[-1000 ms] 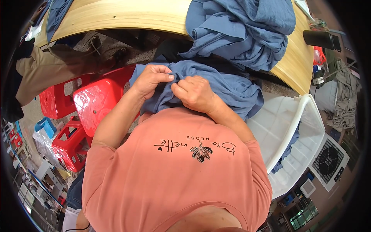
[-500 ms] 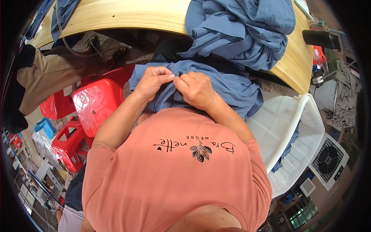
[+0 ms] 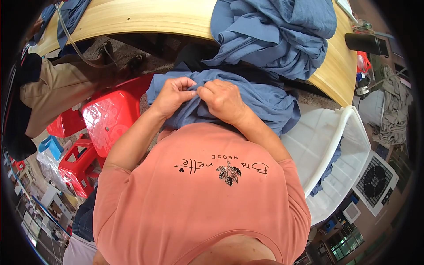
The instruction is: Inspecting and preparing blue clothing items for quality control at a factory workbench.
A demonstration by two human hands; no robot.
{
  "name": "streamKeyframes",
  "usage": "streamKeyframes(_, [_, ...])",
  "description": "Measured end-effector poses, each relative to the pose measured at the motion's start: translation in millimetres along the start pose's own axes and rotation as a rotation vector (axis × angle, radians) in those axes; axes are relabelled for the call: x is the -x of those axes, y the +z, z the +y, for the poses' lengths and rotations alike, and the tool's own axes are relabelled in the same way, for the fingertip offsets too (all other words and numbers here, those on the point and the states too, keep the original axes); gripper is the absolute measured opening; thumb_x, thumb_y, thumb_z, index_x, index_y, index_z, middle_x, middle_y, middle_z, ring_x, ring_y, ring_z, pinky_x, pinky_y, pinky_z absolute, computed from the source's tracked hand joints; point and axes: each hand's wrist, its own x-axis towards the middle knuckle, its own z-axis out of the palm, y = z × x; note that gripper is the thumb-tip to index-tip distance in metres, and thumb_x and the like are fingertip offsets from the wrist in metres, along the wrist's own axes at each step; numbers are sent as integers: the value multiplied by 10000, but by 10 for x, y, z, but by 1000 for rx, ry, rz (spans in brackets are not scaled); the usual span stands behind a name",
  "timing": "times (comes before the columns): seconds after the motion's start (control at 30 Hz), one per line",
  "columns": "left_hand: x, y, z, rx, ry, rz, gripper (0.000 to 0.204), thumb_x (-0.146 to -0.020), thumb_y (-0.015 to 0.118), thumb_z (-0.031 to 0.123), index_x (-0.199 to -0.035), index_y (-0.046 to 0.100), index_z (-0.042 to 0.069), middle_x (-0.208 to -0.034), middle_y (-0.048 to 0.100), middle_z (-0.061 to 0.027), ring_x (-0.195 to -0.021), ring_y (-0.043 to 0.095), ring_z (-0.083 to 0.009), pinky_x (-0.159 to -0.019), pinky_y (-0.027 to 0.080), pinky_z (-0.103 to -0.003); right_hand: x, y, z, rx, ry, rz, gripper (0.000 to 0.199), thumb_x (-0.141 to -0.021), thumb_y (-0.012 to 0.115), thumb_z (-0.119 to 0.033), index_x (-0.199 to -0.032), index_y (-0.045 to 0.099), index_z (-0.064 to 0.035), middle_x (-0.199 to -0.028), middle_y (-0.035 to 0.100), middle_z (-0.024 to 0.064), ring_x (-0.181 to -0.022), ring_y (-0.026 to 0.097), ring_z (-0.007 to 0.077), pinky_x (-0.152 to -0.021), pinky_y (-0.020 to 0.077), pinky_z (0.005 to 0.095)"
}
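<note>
A rumpled piece of blue cloth (image 3: 269, 104) lies across my lap, below the table's near edge. My left hand (image 3: 173, 97) pinches a bit of this cloth between thumb and forefinger. Close beside it, my right hand (image 3: 221, 99) is closed with its fingers curled, gripping the same cloth. The two sets of fingertips nearly meet over a small fold. Whether anything small sits between them is hidden.
A heap of blue cloth (image 3: 274, 37) rests on the wooden table (image 3: 154, 17), with a black bottle (image 3: 366, 44) at its right. Red plastic stools (image 3: 110, 117) stand at left, near a person's trousered leg (image 3: 62, 88). A white tub (image 3: 324, 176) holding blue fabric is at right.
My left thumb and forefinger have parted slightly, with blue cloth now showing between them. My right hand stays nearly in place, still closed on the cloth.
</note>
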Motion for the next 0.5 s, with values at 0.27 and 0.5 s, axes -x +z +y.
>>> streamKeyframes(0.27, [50, 43, -64, -121, 123, 58, 105, -761, 604, -34, -865, 615, -24, -797, 614, -8, -707, 527, -44, -629, 448, -192, -59, -61, 101, -334, 351, -242, 124, -667, 562, 29, -783, 561, -14, -796, 615, 112, -672, 592, 290, -572, 463, 341])
streamKeyframes(0.5, [84, 129, -38, -275, 225, 133, 90, -750, 598, -29, -837, 622, -31, -775, 629, -28, -710, 538, -59, -642, 450, -210, -55, -137, 169, -511, 531, -432, 135, -701, 568, -8, -835, 583, -2, -732, 602, 137, -643, 592, 281, -575, 452, 333])
